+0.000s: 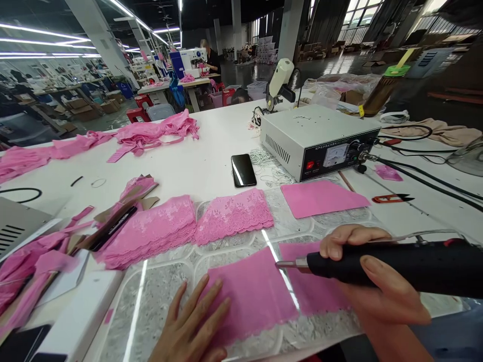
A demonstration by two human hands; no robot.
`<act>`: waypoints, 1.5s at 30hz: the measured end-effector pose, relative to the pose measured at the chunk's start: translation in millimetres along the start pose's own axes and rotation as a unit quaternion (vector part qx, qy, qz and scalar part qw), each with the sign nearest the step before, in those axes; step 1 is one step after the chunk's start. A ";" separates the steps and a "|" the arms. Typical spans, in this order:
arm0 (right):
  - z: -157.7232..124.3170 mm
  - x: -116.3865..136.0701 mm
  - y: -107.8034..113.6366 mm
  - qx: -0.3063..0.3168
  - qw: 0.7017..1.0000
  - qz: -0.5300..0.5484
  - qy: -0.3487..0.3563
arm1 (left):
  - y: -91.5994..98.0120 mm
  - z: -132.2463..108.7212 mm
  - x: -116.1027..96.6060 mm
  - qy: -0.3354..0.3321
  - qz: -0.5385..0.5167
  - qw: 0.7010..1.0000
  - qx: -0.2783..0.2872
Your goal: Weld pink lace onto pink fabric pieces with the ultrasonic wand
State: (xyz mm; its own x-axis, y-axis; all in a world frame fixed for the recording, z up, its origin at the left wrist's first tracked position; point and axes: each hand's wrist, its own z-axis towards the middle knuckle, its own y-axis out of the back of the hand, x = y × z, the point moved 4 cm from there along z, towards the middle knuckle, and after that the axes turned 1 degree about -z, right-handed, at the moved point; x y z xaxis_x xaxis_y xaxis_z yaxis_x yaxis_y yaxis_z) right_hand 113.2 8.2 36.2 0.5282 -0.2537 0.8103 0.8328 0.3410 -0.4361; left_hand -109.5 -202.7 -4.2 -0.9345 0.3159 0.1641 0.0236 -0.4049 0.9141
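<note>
My left hand lies flat with fingers spread on the left edge of a pink lace piece, which rests on a glass sheet. My right hand is wrapped round a black handheld cutting tool. Its metal tip points left and hovers over the right part of the pink lace. A cable runs from the tool's rear off to the right.
Two stacks of pink lace and a plain pink piece lie behind. A grey control box, a black phone, red snips and cables sit on the white table. Pink scraps lie far left.
</note>
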 end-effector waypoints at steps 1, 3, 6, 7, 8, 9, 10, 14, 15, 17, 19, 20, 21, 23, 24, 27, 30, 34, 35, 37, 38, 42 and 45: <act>0.4 -0.1 -0.7 0.004 1.000 -0.003 0.000 | -3.0 -2.5 0.4 -0.001 0.001 1.000 -0.001; 1.3 -0.4 -2.3 0.011 1.000 -0.010 0.001 | -8.0 -5.9 1.3 0.004 0.002 1.000 0.008; 2.9 0.2 -3.7 0.014 1.000 -0.013 0.001 | -5.9 -5.5 1.3 0.007 -0.001 1.000 0.004; 3.3 1.3 -3.3 0.011 1.000 -0.012 0.001 | -3.0 -4.2 0.9 0.008 -0.004 1.000 0.004; 3.7 3.0 -2.4 0.008 1.000 -0.010 0.001 | 0.4 -2.6 0.5 0.010 -0.008 1.000 0.008; 4.0 5.3 -1.2 0.005 1.000 -0.010 -0.001 | 3.8 -1.2 0.3 0.014 -0.013 1.000 0.018; 4.1 8.0 0.2 0.004 1.000 -0.012 -0.003 | 6.7 -0.3 0.4 0.023 -0.019 0.999 0.030; 0.8 18.4 5.0 0.022 0.999 -0.028 -0.016 | 12.3 -4.3 1.9 0.039 -0.026 0.998 0.034; -1.0 19.8 6.0 0.029 0.999 -0.032 -0.019 | 12.0 -7.0 1.8 0.035 -0.022 0.999 0.021; -5.4 20.5 8.4 0.036 0.998 -0.036 -0.023 | 9.5 -12.4 1.0 0.030 -0.019 0.999 0.002; -9.7 18.9 11.5 0.038 0.998 -0.033 -0.025 | 5.9 -16.5 0.4 0.049 -0.024 0.998 0.005; -11.5 17.6 13.3 0.036 0.999 -0.029 -0.026 | 5.1 -17.7 0.1 0.062 -0.027 0.998 0.006; -12.9 16.0 15.0 0.034 0.999 -0.025 -0.030 | 5.0 -18.3 -0.3 0.073 -0.029 0.997 0.006; -14.4 13.5 17.7 0.029 0.999 -0.018 -0.036 | 7.2 -18.1 -1.5 0.076 -0.028 0.997 0.002; -14.7 12.7 18.4 0.025 0.999 -0.016 -0.040 | 8.9 -17.5 -1.9 0.068 -0.025 0.997 0.000; -14.5 14.0 15.0 0.029 0.998 -0.025 -0.045 | 10.8 -15.9 0.3 0.058 -0.020 0.998 0.024; -15.5 19.5 6.9 0.026 0.997 -0.045 -0.052 | 11.1 -16.0 2.0 0.046 -0.013 0.999 0.019; -19.7 24.9 -1.3 -0.009 0.994 -0.072 -0.085 | 11.9 -17.5 0.5 0.061 -0.016 0.998 0.016; -20.5 25.5 -2.8 -0.011 0.993 -0.076 -0.089 | 12.3 -17.4 0.0 0.069 -0.020 0.997 0.033; -21.1 25.4 -4.5 -0.019 0.993 -0.076 -0.090 | 14.6 -16.9 -1.1 0.072 -0.023 0.995 0.061; -20.9 24.6 -4.4 -0.026 0.993 -0.075 -0.092 | 16.3 -16.6 -1.6 0.067 -0.022 0.995 0.069; -18.5 21.7 -1.5 -0.040 0.993 -0.073 -0.084 | 21.9 -17.5 0.7 0.059 -0.008 0.996 0.064; -18.2 22.5 0.6 -0.047 0.994 -0.076 -0.070 | 24.0 -20.1 2.2 0.058 -0.002 0.997 0.048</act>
State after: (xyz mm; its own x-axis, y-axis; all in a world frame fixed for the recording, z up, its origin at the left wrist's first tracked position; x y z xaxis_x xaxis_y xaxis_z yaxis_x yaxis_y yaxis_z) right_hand 128.6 -13.7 47.2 0.3735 -0.1656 0.9127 0.9162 0.2201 -0.3350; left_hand -118.1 -228.9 10.6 -0.9692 0.2142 0.1213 0.0484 -0.3173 0.9471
